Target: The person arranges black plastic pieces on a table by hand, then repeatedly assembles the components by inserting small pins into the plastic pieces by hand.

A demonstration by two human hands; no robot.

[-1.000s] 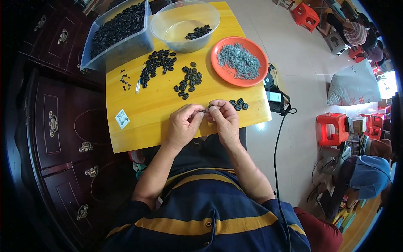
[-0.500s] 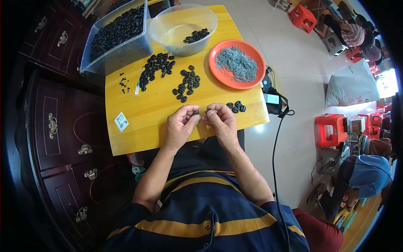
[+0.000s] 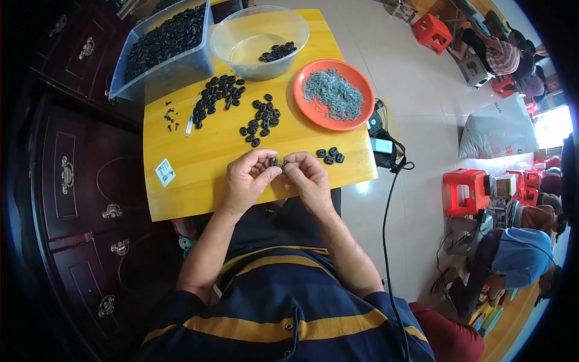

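My left hand (image 3: pixel 248 182) pinches a small black oval piece (image 3: pixel 274 161) between thumb and fingertips, just over the table's near edge. Close against it, my right hand (image 3: pixel 308 179) is closed in a pinch; what sits in its fingertips is too small to make out. Right of my hands lies a small group of black oval pieces (image 3: pixel 330 157). Beyond my hands are a loose cluster of black ovals (image 3: pixel 263 117) and a larger pile of them (image 3: pixel 215 98). An orange-red plate (image 3: pixel 300 104) holds a heap of thin grey metal pieces (image 3: pixel 333 94).
A clear round bowl (image 3: pixel 236 69) with some black ovals and a blue-tinted bin (image 3: pixel 160 82) full of black parts stand at the back of the yellow table (image 3: pixel 205 181). Small black bits (image 3: pixel 170 117), a thin clear tube (image 3: pixel 189 125) and a white label (image 3: pixel 165 172) lie left. A black cable (image 3: pixel 386 241) hangs right.
The fingertips of my two hands have drawn closer together, and the black oval in my left hand shows more. The whole view has shifted slightly; the piles look the same.
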